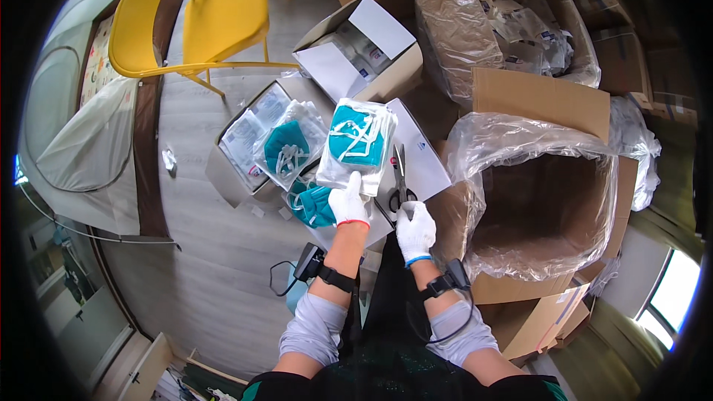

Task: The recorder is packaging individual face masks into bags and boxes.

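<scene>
My left hand (349, 202), in a white glove with a red cuff, grips the near edge of a white folded bundle (343, 177). A folded teal cloth with white ties (359, 134) lies on top of that bundle. In my right hand (415, 231), gloved in white with a blue cuff, is a pair of black-handled scissors (400, 171), blades pointing away from me. The scissors are beside the bundle's right edge, over a white box flap (422, 150). Another teal cloth with pale ties (313, 206) lies just left of my left hand.
An open carton (234, 178) of clear-bagged teal and white packs stands at left. Behind it is another open carton (397, 78). Right stands a big plastic-lined box (553, 212); beyond it, a lined box (457, 30) holds clear bags. A yellow folding chair (223, 18) stands far left.
</scene>
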Motion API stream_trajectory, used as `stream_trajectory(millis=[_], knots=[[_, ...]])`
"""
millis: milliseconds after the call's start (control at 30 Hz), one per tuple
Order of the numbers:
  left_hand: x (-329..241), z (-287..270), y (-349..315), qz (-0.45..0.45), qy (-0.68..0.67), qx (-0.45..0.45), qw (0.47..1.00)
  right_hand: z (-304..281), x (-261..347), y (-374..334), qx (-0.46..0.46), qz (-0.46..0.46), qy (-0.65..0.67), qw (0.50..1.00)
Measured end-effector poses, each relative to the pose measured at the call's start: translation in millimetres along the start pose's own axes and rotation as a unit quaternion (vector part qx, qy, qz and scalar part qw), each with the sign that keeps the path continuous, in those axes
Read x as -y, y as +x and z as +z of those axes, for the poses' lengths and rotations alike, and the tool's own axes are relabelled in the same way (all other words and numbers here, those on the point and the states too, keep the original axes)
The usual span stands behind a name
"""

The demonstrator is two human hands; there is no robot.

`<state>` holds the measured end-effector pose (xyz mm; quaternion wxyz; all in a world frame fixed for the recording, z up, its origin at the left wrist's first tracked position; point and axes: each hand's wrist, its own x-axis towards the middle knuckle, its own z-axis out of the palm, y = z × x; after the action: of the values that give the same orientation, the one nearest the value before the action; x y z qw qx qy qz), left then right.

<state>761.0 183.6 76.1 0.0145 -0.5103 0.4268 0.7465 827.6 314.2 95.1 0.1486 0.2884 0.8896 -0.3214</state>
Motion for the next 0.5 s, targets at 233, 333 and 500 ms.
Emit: stream_trajectory(millis=[233,333,500], knots=[[-2.8,-1.9,-7.8,-0.059,0.044,0.058,0.996,21.7,-14.3,11.8,-0.156,-0.137,-0.100,0.973],[5.3,4.5,-12.1,-0.072,0.044,0.049,0.995,23.6,-21.7,22.7,-0.134,-0.164,-0.169,0.963],[23.6,0.3,-1.6,-0.082,0.164,0.081,0.980,16.6,-37.0,14.1,-0.049,-0.057,-0.139,0.987]])
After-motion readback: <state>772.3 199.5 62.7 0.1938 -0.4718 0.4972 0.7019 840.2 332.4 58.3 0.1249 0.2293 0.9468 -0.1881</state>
